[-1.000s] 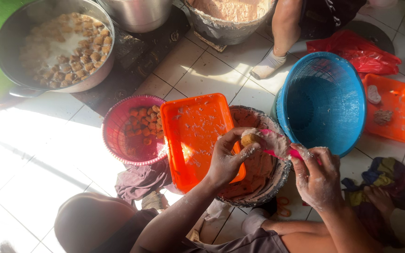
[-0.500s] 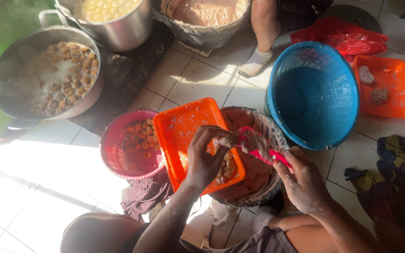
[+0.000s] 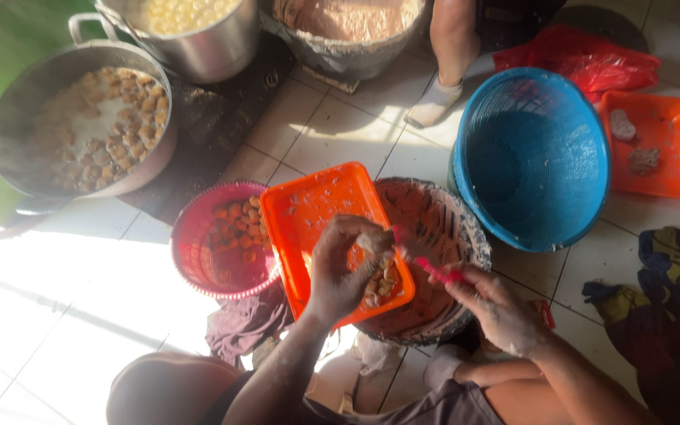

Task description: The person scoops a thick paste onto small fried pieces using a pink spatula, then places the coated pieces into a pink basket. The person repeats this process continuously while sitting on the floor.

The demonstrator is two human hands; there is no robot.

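My left hand (image 3: 340, 267) is curled around a small pale ball of filling, held over the near end of an orange plastic tray (image 3: 312, 212). A few shaped brown pieces (image 3: 379, 285) lie on that tray under my fingers. My right hand (image 3: 493, 311) grips a pink spoon (image 3: 430, 267) whose tip meets the ball in my left hand. Both hands hover over a round dark bowl (image 3: 450, 228) smeared with brownish paste, on which the tray partly rests.
A pink basket (image 3: 198, 252) of fried orange pieces stands left of the tray. A wide pan (image 3: 17, 126) of frying balls and a steel pot (image 3: 206, 43) sit at the back left. A blue basket (image 3: 537, 157), another orange tray (image 3: 670, 149) and another person's foot (image 3: 434, 102) are nearby.
My hands have come down from above the bowl to the near end of the orange tray. The view has tilted, so the pots at the back show more.
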